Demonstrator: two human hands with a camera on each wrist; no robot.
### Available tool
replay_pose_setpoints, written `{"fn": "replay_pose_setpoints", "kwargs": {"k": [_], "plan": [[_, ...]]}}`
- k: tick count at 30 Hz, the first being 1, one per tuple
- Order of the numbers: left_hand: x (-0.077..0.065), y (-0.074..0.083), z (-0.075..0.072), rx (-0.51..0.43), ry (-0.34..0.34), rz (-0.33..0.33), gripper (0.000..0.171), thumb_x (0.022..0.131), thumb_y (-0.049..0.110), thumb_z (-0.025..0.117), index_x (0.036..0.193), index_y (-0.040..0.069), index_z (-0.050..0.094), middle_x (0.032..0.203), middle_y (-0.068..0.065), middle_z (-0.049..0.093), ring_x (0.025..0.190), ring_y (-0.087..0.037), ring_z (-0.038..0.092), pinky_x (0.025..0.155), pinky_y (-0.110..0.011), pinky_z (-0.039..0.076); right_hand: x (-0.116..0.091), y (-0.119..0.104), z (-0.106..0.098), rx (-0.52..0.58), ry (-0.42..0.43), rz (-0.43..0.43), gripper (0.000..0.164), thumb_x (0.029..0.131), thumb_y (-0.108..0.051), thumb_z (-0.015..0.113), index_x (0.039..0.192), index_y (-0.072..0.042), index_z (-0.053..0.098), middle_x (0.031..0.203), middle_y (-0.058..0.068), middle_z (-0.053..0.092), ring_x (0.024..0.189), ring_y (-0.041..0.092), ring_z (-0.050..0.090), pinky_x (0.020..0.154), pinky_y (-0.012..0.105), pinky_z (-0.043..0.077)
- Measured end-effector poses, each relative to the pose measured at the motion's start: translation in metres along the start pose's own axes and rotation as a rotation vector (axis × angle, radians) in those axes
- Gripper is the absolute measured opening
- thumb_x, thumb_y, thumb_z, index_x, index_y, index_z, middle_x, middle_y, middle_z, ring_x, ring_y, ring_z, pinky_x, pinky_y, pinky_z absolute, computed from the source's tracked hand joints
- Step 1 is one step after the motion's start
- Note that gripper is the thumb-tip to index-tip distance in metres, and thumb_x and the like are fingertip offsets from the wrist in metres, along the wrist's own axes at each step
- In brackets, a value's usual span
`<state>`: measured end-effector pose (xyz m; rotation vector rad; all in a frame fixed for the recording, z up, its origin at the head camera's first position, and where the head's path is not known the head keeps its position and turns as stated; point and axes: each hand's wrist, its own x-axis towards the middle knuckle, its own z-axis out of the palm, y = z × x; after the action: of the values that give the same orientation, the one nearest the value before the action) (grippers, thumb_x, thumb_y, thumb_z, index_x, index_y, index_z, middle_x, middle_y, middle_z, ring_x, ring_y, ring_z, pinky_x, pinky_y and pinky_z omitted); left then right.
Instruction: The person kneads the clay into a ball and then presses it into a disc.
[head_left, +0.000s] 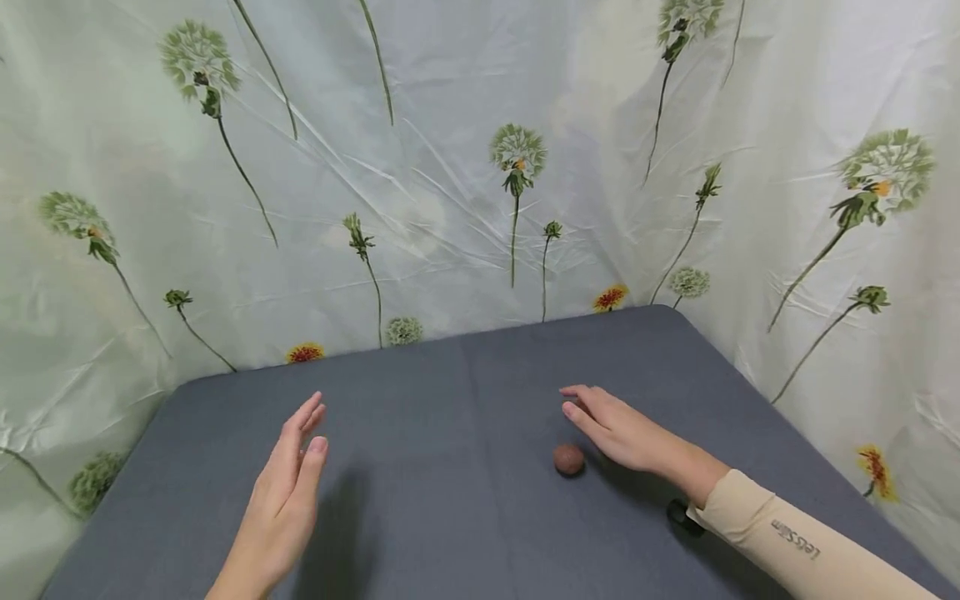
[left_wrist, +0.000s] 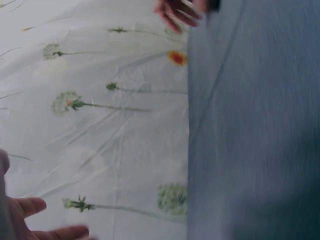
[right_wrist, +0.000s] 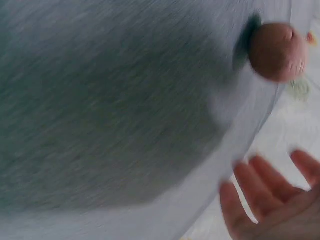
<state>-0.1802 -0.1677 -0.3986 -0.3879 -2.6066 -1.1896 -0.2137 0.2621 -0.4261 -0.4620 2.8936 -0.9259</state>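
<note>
A small brown ball point(head_left: 568, 459) rests on the grey-blue table, and in the right wrist view the same ball point(right_wrist: 278, 52) shows a few light marks on its surface. Just beyond and to the right of it is my right hand point(head_left: 618, 427), fingers extended and spread, holding nothing. On the left side, my left hand point(head_left: 281, 492) is raised over the table with its palm turned inward. Its fingers are loosely straight with nothing in them; the left wrist view catches only some of those fingers point(left_wrist: 60, 234).
The padded table point(head_left: 420, 417) has rounded far corners. Behind it and along both sides hangs a pale curtain point(head_left: 450, 167) printed with dandelions. A cream sleeve point(head_left: 795, 533) covers my right forearm, with a black object point(head_left: 684, 518) at the wrist.
</note>
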Motion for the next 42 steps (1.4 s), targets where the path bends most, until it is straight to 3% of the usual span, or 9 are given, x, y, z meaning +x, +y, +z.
{"fn": "replay_pose_setpoints", "kwargs": {"k": [1,3,6,11,19,25,29,36,42], "plan": [[0.002,-0.002,-0.002,0.050,0.003,-0.010,0.057,0.119,0.033,0.041,0.172,0.034,0.022,0.171,-0.012,0.040,0.156,-0.035,0.040,0.121,-0.055,0.037,0.005,-0.005,0.001,-0.018,0.013,-0.006,0.056,0.119,-0.044,0.038,0.159,-0.008,0.049,0.150,0.017,0.061,0.138,0.038,0.060,0.110,0.063,0.047],[0.006,-0.006,-0.005,0.145,0.001,-0.022,0.065,0.117,0.039,0.046,0.174,0.033,0.015,0.178,-0.017,0.025,0.162,-0.047,0.025,0.118,-0.079,0.024,0.013,-0.015,0.006,-0.052,0.022,-0.025,0.059,0.118,-0.046,0.036,0.166,-0.011,0.041,0.159,0.022,0.051,0.147,0.045,0.050,0.114,0.070,0.040],[0.009,-0.011,-0.003,0.254,-0.024,-0.038,0.075,0.115,0.047,0.049,0.175,0.032,0.007,0.181,-0.019,0.013,0.164,-0.052,0.013,0.116,-0.088,0.008,0.024,-0.027,0.020,-0.112,0.015,-0.072,0.060,0.118,-0.046,0.037,0.169,-0.014,0.036,0.170,0.025,0.037,0.158,0.051,0.033,0.120,0.077,0.029],[0.011,-0.011,0.003,0.309,-0.081,-0.045,0.078,0.113,0.055,0.048,0.174,0.035,0.004,0.182,-0.018,0.007,0.166,-0.051,0.009,0.115,-0.089,0.009,0.035,-0.030,0.047,-0.182,-0.074,-0.114,0.064,0.117,-0.050,0.037,0.170,-0.015,0.033,0.175,0.025,0.027,0.164,0.051,0.019,0.127,0.074,0.016],[0.020,-0.012,0.002,0.330,-0.064,-0.014,0.076,0.113,0.055,0.048,0.174,0.038,0.007,0.182,-0.015,0.001,0.166,-0.052,-0.001,0.116,-0.089,0.001,0.053,-0.024,0.070,-0.178,-0.180,-0.117,0.068,0.116,-0.055,0.038,0.173,-0.019,0.025,0.180,0.018,0.016,0.167,0.045,0.011,0.129,0.074,0.006],[0.025,-0.018,-0.002,0.295,0.018,0.187,0.073,0.111,0.040,0.058,0.173,0.035,0.020,0.182,-0.010,0.011,0.168,-0.045,0.002,0.120,-0.085,0.009,0.059,-0.027,0.077,-0.161,-0.256,-0.157,0.070,0.115,-0.056,0.039,0.173,-0.019,0.025,0.180,0.018,0.014,0.167,0.045,0.012,0.126,0.078,0.009],[0.030,-0.019,-0.006,0.295,0.057,0.256,0.073,0.110,0.038,0.061,0.173,0.034,0.024,0.182,-0.006,0.013,0.169,-0.040,0.007,0.120,-0.084,0.014,0.059,-0.026,0.088,-0.174,-0.221,-0.171,0.071,0.113,-0.058,0.043,0.172,-0.021,0.029,0.181,0.015,0.016,0.167,0.042,0.014,0.126,0.077,0.011],[0.048,-0.021,-0.007,0.251,0.045,0.251,0.075,0.109,0.033,0.063,0.172,0.035,0.024,0.182,-0.005,0.013,0.168,-0.042,0.011,0.117,-0.085,0.017,0.060,-0.020,0.102,-0.219,-0.093,-0.223,0.068,0.110,-0.057,0.052,0.169,-0.027,0.037,0.176,0.017,0.030,0.162,0.045,0.028,0.120,0.078,0.024],[0.060,-0.026,-0.018,0.222,0.053,0.221,0.075,0.109,0.033,0.063,0.173,0.035,0.024,0.182,-0.003,0.012,0.169,-0.037,0.007,0.119,-0.084,0.016,0.072,-0.013,0.105,-0.267,-0.047,-0.230,0.069,0.108,-0.062,0.053,0.168,-0.029,0.039,0.174,0.017,0.034,0.161,0.044,0.032,0.118,0.077,0.027]]}}
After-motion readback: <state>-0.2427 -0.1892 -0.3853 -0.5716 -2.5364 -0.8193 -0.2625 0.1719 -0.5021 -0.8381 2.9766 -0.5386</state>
